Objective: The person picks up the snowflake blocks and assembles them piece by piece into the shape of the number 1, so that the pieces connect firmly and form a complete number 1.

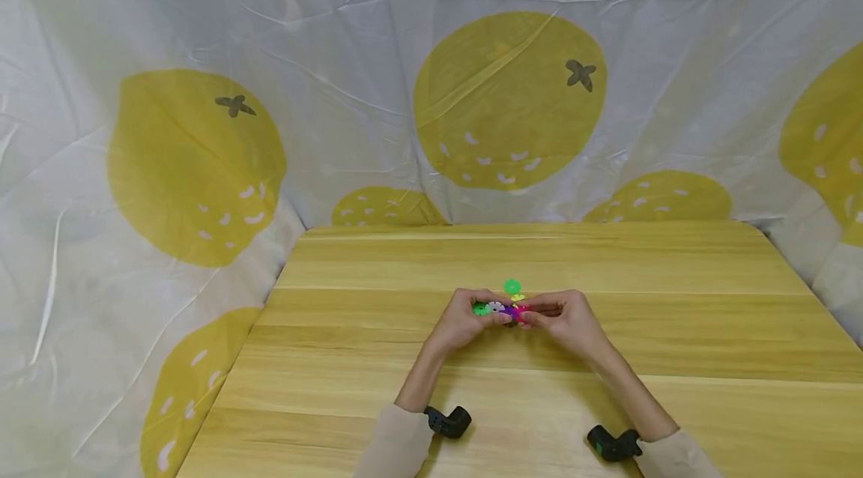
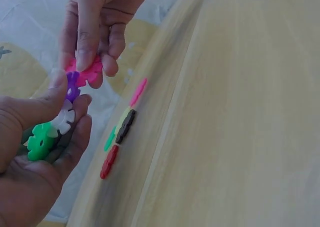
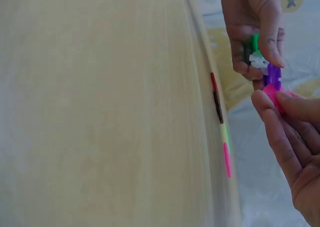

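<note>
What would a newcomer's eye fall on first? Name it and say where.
Probably the big yellow fruits printed on the pale cloth at the back. Next, the small row of notched discs, green, white, purple and pink, held between the left hand and right hand. Loose discs lie nearby on the wooden table.

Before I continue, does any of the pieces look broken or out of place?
Nothing stands out. The left hand and right hand hold a row of notched discs; the loose discs lie on the table, with no visible damage.
</note>
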### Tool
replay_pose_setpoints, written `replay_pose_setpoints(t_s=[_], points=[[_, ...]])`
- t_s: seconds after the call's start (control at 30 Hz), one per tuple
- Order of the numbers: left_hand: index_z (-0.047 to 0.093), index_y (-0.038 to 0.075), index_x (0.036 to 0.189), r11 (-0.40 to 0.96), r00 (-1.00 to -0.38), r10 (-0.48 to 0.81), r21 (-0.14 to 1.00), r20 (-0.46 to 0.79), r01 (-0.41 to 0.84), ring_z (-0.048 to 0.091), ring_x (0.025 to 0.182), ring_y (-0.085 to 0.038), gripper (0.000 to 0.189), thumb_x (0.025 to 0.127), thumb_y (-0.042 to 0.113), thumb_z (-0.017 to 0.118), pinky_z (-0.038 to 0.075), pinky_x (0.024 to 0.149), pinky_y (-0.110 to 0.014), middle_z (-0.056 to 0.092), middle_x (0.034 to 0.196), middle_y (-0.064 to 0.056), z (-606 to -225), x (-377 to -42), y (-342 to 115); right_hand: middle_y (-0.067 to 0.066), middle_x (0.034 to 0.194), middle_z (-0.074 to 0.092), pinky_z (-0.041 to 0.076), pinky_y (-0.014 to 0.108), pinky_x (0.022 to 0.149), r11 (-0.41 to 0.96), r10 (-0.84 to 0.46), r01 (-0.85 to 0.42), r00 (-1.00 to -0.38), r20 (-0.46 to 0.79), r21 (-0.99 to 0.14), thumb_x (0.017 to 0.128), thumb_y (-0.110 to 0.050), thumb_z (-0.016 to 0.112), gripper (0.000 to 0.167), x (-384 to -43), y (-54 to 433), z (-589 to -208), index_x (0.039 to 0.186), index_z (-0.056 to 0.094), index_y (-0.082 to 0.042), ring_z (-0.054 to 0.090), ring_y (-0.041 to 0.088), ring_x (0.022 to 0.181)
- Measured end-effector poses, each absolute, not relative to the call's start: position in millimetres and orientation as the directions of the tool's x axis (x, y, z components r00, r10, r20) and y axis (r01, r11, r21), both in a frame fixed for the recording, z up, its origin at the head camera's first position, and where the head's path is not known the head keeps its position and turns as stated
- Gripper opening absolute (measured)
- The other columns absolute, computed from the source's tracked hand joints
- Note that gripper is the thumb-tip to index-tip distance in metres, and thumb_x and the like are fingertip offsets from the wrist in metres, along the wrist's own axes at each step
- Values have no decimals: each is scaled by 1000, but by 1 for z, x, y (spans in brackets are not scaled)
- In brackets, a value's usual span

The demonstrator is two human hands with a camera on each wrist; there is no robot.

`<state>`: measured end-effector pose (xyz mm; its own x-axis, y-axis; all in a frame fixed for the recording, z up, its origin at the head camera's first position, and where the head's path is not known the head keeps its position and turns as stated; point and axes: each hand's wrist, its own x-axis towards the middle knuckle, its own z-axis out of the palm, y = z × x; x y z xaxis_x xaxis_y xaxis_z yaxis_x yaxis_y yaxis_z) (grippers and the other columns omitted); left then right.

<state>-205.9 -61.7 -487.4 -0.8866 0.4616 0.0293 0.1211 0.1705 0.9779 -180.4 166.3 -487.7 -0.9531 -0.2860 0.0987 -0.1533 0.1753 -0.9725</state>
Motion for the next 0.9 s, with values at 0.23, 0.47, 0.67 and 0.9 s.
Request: replay_pose_setpoints(t_s=[0.23,0.47,0.67,0.9], points=[[80,8,116,174,-879,477,980,3,98,65,90,-7,25,91,11,79,56,77,-23,78,113,-11,-486,-208,-70,27,106,77,64,42,79,146,-326,-152,-940,97,-978,95,-6,73,28,-181,166,-489,119,74,7,78,38,87],[79,7,117,180,-878,478,978,4,102,61,84,-6,25,93,12,78,55,75,-24,77,114,-14,-483,-211,-76,25,113,76,62,43,85,115,-334,-152,-937,106,-982,97,-11,73,32,-180,173,-487,125,72,5,77,41,94],[78,6,119,169,-873,489,981,-4,90,64,89,-6,27,93,12,77,58,81,-28,76,118,-16,-486,-210,-71,25,112,76,62,44,83,125,-319,-151,-942,104,-981,96,-9,74,27,-180,176,-487,118,75,6,79,31,92],[77,9,120,189,-882,471,977,-5,95,65,92,-7,27,95,18,77,55,78,-22,76,119,-12,-489,-209,-71,24,112,76,62,43,83,120,-302,-111,-951,70,-987,96,-10,73,27,-183,174,-486,120,75,4,77,37,95]])
